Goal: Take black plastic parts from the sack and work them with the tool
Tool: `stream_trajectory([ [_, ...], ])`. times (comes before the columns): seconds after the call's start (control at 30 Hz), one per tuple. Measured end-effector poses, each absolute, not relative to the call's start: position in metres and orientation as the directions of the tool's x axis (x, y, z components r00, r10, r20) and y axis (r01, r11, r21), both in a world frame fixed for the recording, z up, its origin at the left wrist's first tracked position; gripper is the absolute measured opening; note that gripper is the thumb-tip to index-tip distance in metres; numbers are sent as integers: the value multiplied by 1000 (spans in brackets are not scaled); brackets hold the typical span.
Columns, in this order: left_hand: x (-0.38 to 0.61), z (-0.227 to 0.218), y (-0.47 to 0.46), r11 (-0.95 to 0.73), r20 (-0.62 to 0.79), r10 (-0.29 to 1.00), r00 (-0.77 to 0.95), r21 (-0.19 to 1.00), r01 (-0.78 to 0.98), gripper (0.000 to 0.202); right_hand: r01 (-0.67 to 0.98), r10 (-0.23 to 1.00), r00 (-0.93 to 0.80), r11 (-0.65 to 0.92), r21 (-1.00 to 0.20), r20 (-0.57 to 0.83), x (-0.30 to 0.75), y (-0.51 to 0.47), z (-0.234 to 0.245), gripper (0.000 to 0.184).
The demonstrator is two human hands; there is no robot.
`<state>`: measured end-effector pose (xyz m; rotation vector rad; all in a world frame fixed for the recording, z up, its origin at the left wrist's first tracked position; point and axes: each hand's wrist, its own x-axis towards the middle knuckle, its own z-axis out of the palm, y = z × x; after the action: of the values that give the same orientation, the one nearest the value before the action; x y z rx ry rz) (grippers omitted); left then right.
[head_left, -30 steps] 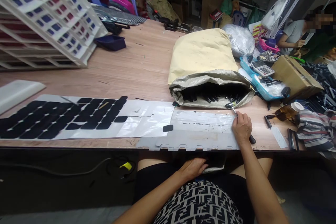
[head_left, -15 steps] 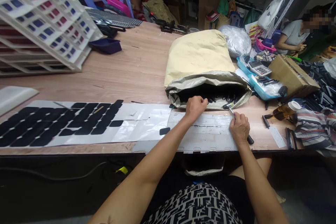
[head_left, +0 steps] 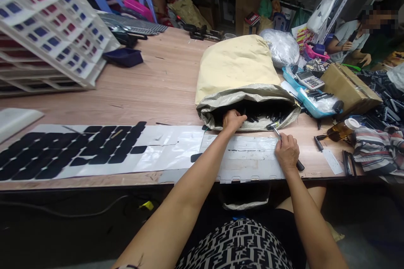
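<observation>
A cream sack [head_left: 238,61] lies on the table with its mouth facing me and several thin black pieces [head_left: 273,115] inside. At the left part of that mouth is my left hand [head_left: 232,121], its fingers curled together; whatever they hold is hidden. My right hand [head_left: 287,151] is wrapped round a small hammer [head_left: 277,131] with a metal head, its black handle end showing below the hand. The hammer's head rests at the sack's lower right lip. Under both hands lies a clear plastic sheet [head_left: 249,166] along the table's front edge.
Rounded black pads [head_left: 50,151] cover a white sheet [head_left: 170,155] at the left. A white crate [head_left: 94,71] leans at the far left. Blue baskets [head_left: 315,111], a cardboard box [head_left: 352,88] and a bottle [head_left: 342,130] stand right. Another person [head_left: 350,38] sits beyond.
My left hand has shifted slightly left and further into the sack's mouth. My right hand stays in place with the hammer. The other person has raised a hand holding a dark object.
</observation>
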<state>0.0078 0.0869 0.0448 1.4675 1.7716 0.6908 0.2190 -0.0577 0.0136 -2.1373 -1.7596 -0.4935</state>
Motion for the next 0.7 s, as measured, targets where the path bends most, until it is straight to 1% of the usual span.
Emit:
stream_trajectory([
  [0.07,4,47,71,59,-39,998,-47,824,564,19,981,870,183,-190,-32,457,219,-58,13,29],
  [0.13,-2,46,51,-121,77,992,104,839,531,22,980,872,188,-195,-32,453,219,-58,13,29],
  [0.2,-8,39,31,-246,106,952,288,826,507,23,980,872,191,-195,-37,450,219,-58,12,29],
  [0.27,-12,28,13,-314,95,908,408,800,512,20,980,873,192,-191,-47,448,219,-58,12,29],
  [0.33,-14,16,2,-357,110,888,446,776,520,18,980,876,197,-189,-61,440,219,-57,13,28],
  [0.4,-13,7,-2,-381,140,885,444,766,517,18,978,881,209,-187,-92,426,221,-56,16,28],
  [0.47,-12,2,-2,-383,149,888,436,764,518,18,972,882,227,-175,-159,414,222,-58,21,30],
  [0.53,-11,0,0,-372,138,892,430,764,526,20,953,875,257,-159,-260,409,221,-64,27,33],
  [0.63,-11,-1,2,-360,127,898,422,762,538,22,878,887,278,-79,-473,369,215,-82,35,34],
  [0.7,-10,-2,3,-360,130,900,417,761,540,22,793,915,247,-3,-609,317,209,-96,40,33],
])
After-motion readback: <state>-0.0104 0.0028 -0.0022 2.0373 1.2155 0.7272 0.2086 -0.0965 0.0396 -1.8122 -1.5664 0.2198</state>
